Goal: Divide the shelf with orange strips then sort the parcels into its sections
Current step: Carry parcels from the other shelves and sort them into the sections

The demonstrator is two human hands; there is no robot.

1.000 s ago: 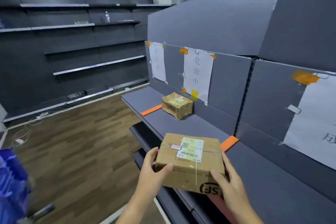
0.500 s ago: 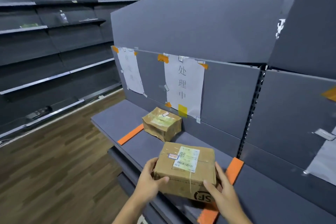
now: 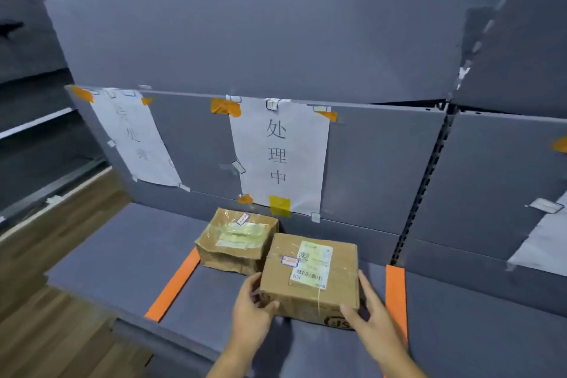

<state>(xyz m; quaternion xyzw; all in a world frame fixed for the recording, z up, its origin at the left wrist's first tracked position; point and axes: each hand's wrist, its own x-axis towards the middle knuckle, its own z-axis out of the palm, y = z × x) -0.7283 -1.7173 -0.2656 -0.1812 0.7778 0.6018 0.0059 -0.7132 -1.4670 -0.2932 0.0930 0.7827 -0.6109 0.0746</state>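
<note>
The parcel with the white barcode label (image 3: 310,278) sits on the grey shelf (image 3: 122,255), in the section between the two orange strips, and both hands are on it. The left hand (image 3: 254,313) grips its near left corner, thumb curled across the front face and fingers round the side. The right hand (image 3: 374,319) lies along the right side, thumb hooked onto the front lower corner and fingers fairly straight against the cardboard. A second parcel (image 3: 237,241), creased and wrapped in shiny tape, stands just behind and to the left, its corner touching or very nearly touching the first; I cannot tell which. The left orange strip (image 3: 173,285) runs slantwise from the shelf's front edge to that creased parcel's near corner. The right orange strip (image 3: 395,294) lies just beside the right hand. On the back panel above the parcels hangs a paper sign (image 3: 279,156) with three Chinese characters, fixed with orange tape, and another, blurred sheet (image 3: 135,138) hangs further left.
</note>
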